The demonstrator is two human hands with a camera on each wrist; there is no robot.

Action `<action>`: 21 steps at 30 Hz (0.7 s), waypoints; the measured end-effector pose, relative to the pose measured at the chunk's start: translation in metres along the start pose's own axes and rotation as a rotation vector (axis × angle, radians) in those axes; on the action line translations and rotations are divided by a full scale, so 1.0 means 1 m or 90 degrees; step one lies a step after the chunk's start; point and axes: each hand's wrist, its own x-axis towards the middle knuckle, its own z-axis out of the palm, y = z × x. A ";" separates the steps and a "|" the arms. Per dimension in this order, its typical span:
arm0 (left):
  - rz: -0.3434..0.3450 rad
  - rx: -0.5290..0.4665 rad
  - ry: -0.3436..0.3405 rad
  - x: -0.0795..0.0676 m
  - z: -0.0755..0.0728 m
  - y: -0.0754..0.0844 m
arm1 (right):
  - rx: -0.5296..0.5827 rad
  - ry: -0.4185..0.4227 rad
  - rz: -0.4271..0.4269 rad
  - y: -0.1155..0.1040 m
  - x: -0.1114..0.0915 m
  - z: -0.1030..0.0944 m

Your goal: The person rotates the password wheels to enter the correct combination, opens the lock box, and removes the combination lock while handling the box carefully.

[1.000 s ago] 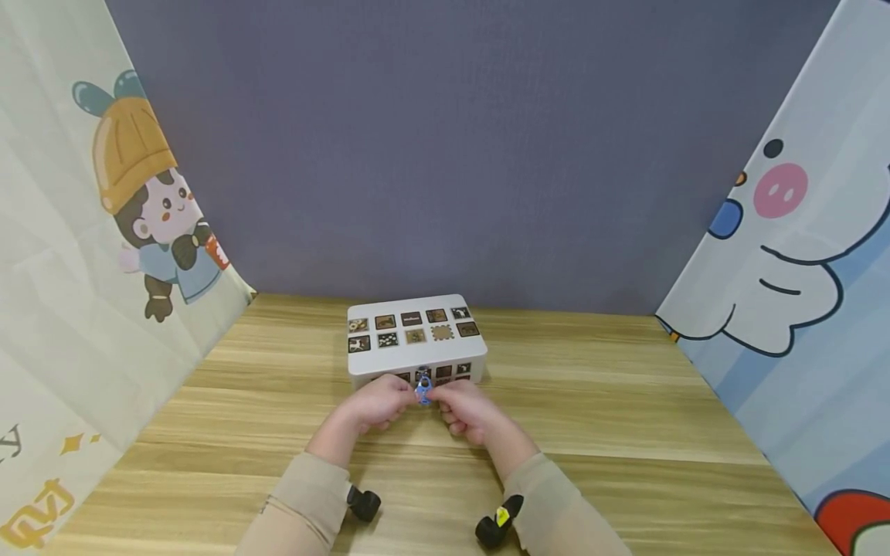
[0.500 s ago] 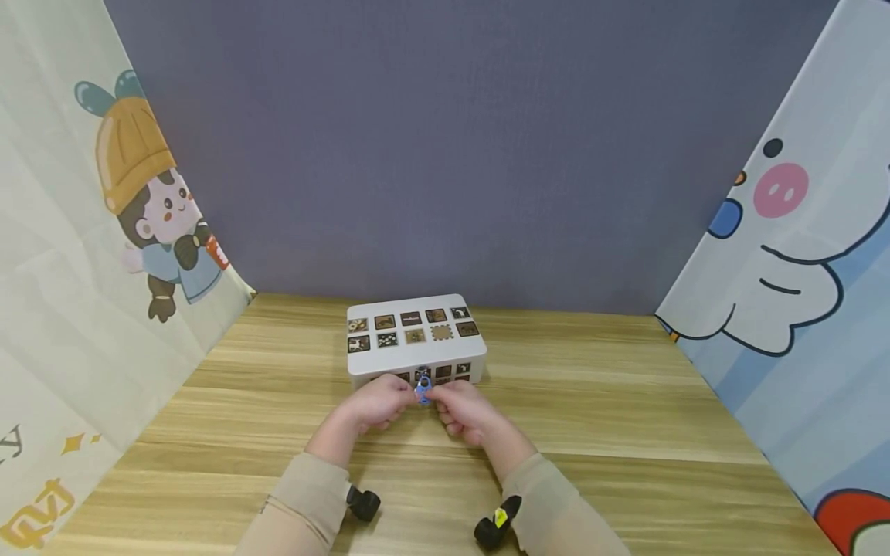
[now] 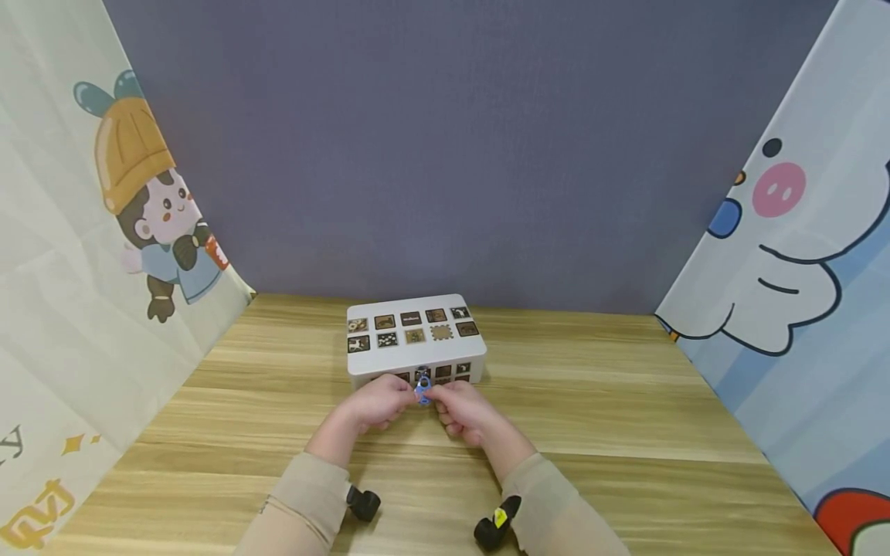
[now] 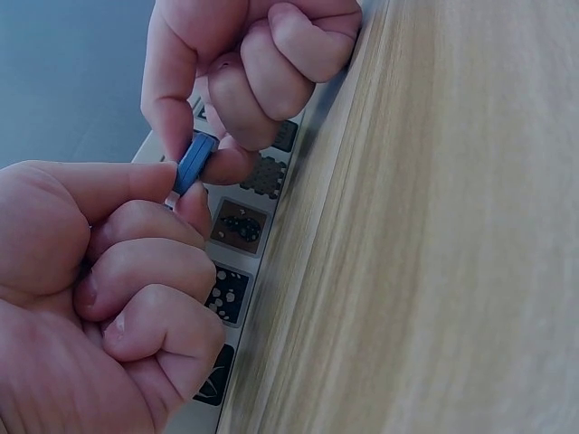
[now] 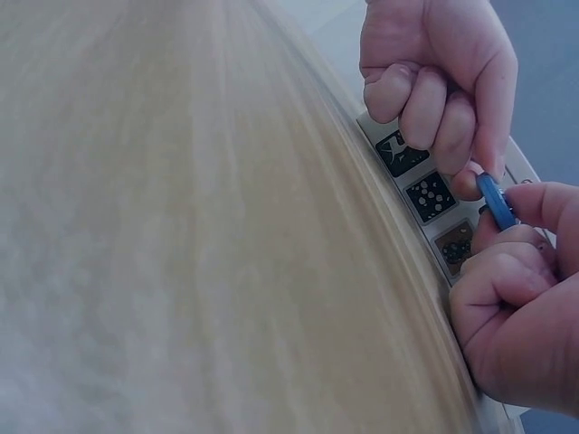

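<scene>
head view, blue padlock (image 3: 423,392) pinched from either side by left hand (image 3: 380,401) and right hand (image 3: 467,407), just below front clasp (image 3: 422,372) of white box (image 3: 410,356) with printed squares (image 3: 415,336), on wood-grain tabletop (image 3: 591,425)

The small blue padlock (image 3: 422,394) is pinched between the thumb and index finger of my left hand (image 3: 378,400) on its left and those of my right hand (image 3: 467,406) on its right, its silvery shackle upward, just at the near side of the box, but I cannot tell if the shackle passes through anything there. The white box (image 3: 417,355), rectangular with rounded corners and small brown and black square pictures on its top and near side, lies flat with lid closed, slightly turned, at the far middle of the wooden table (image 3: 591,432).
</scene>
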 end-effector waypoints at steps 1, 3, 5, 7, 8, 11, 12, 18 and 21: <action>-0.001 0.000 0.000 0.000 0.000 0.000 | -0.001 0.001 0.000 0.000 0.000 0.000; -0.001 0.002 -0.001 0.001 0.000 -0.001 | -0.005 0.003 0.000 0.000 0.000 0.000; -0.002 0.003 -0.001 0.001 -0.001 -0.001 | -0.009 0.005 -0.002 0.000 0.001 0.000; -0.002 0.004 -0.001 0.001 -0.001 -0.002 | -0.013 0.008 -0.003 0.001 0.001 0.000; -0.001 0.004 -0.001 0.002 -0.001 -0.002 | -0.013 0.009 -0.003 0.001 0.002 -0.001; -0.003 0.003 -0.001 0.002 -0.001 -0.002 | -0.003 0.007 0.002 0.001 0.002 -0.001; -0.004 0.002 -0.002 0.002 -0.001 -0.003 | 0.001 0.007 0.005 0.000 0.002 -0.002; -0.004 0.003 0.002 0.002 -0.001 -0.002 | 0.018 0.018 0.023 -0.001 0.003 -0.005; -0.004 0.006 0.003 0.002 -0.001 -0.002 | 0.025 0.028 0.028 -0.002 0.003 -0.007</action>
